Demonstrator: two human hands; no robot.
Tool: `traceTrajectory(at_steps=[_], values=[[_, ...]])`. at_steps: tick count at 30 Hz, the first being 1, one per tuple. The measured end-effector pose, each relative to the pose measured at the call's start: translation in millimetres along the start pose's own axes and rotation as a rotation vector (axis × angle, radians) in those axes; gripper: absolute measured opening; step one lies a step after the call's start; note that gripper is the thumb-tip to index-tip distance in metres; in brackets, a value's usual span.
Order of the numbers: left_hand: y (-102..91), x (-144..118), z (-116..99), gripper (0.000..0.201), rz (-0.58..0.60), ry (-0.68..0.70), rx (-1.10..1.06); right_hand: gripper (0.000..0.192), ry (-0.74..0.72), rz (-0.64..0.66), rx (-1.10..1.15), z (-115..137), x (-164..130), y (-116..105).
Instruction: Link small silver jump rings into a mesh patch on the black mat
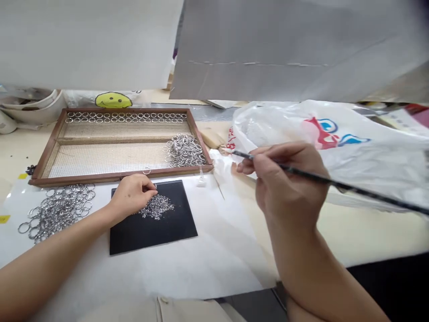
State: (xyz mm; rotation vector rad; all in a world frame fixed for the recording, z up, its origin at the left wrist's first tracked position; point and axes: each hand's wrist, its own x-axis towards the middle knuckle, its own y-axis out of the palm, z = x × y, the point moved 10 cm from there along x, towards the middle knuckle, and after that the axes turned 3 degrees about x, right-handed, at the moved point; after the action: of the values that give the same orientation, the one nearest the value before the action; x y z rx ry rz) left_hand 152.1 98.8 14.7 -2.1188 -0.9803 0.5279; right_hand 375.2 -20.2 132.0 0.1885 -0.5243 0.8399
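White paper sheet [208, 250]: lying across the lower centre of the frame, covering the table and bearing most of the items below.

Plastic bag [351, 147]: white with red and blue print, sitting crumpled at the right of the frame, behind the right hand.

Wooden mesh tray [50, 145]: resting at upper left centre, brown frame with wire mesh floor; a row of metal rings [125, 117] is lining its far edge, and a heap of rings [184, 151] is lying in its near right corner.

Black pad [161, 235]: lying flat on the paper at centre, just in front of the tray.

Loose ring pile [56, 210]: spreading on the paper at lower left, beside the left forearm.

Right hand [284, 188]: hovering right of centre, above the table; fingers are curling closed round a long thin black rod [335, 182], thumb and forefinger pinching near its forward tip, the rest running off toward the right edge.

Left hand [132, 194]: resting on the upper left part of the black pad, fingertips drawn together and touching the small parts; whether they are actually gripping a piece cannot be told.

Small silver parts [157, 208]: lying in a tight glittering cluster on the black pad, just right of the left fingertips.
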Motion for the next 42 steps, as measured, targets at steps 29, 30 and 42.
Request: traceTrajectory(at_steps=[29, 30, 42], values=[[-7.5, 2.8, -5.8, 0.015, 0.005, 0.036, 0.097, 0.012, 0.290, 0.304, -0.597, -117.4, 2.8, -35.5], [-7.2, 3.0, -5.5, 0.014, 0.007, 0.035, 0.102, 0.015, 0.282, 0.279, -0.625, -117.0, 4.6, -36.8], [-6.8, 3.2, -6.3, 0.016, 0.011, 0.047, 0.118, 0.009, 0.175, 0.619, -0.518, -104.8, -4.3, -20.5]])
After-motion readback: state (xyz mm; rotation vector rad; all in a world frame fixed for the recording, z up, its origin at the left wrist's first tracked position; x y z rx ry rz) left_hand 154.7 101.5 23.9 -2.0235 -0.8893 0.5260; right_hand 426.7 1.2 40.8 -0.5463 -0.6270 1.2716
